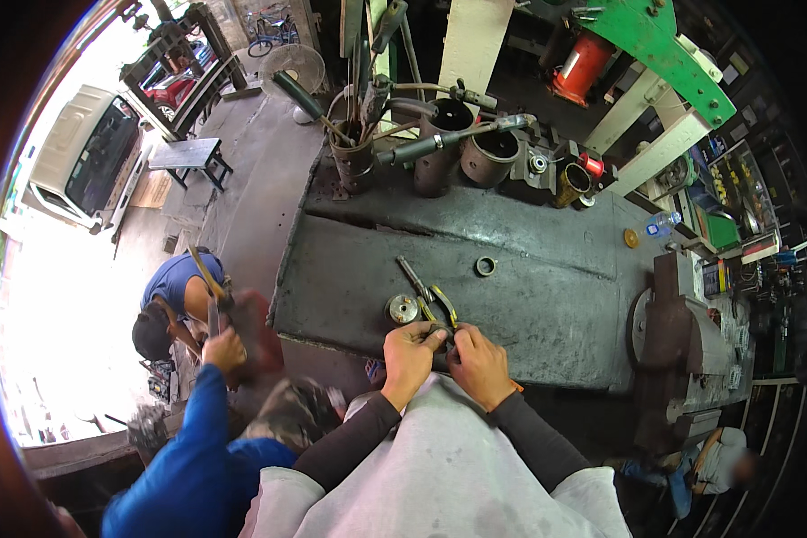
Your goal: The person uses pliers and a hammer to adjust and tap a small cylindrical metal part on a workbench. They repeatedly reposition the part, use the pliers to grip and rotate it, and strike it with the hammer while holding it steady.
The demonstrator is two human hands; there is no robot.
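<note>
My left hand (409, 362) and my right hand (481, 366) meet at the near edge of the dark metal workbench (547, 314). The fingers of both are closed around a small dark piece, mostly hidden by the fingertips, so its kind does not show. Just beyond them lie pliers with yellow handles (443, 301). A slim metal shaft (412, 274) rests against or beside the pliers. To the left of these sits a round metal part with a hole in its middle (403, 309). Farther off, a small metal ring (486, 266) lies by itself.
Metal canisters (351, 166) with tools stand along the bench's far side. At the right is a bench vise (681, 332); a plastic bottle (662, 224) stands beyond it. Close on my left, a person in blue sleeves (188, 457) grips a hammer (212, 296); another person (184, 291) bends down beyond.
</note>
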